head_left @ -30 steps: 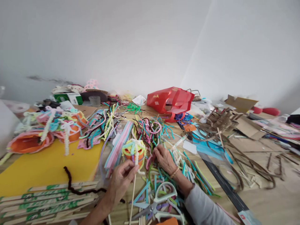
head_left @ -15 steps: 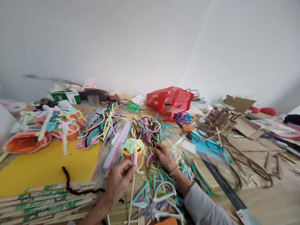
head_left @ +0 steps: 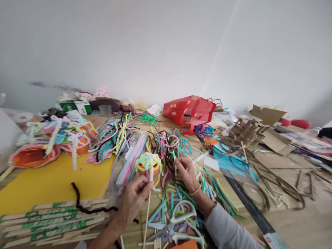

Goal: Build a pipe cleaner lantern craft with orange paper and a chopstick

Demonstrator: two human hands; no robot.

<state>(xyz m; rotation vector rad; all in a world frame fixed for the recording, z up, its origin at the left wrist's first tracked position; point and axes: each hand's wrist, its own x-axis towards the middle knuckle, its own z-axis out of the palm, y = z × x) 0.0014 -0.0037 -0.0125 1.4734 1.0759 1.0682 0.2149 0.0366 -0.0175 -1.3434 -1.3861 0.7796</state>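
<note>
The left hand (head_left: 133,202) pinches a thin wooden stick (head_left: 146,218) just below a small orange pot (head_left: 141,168) wrapped in yellow, blue and white pipe cleaners. The stick's long axis runs almost upright in view, its top leaning slightly right, with the pot at the upper end. The left fingers hide where stick and pot meet, so any join cannot be made out. The right hand (head_left: 187,174) sits just beside the pot, its fingertips narrowly closed on a pale strand (head_left: 175,170) that disappears into a tangle of pipe cleaners (head_left: 166,145). White-handled scissors (head_left: 172,228) lie below on the wooden counter (head_left: 298,224).
</note>
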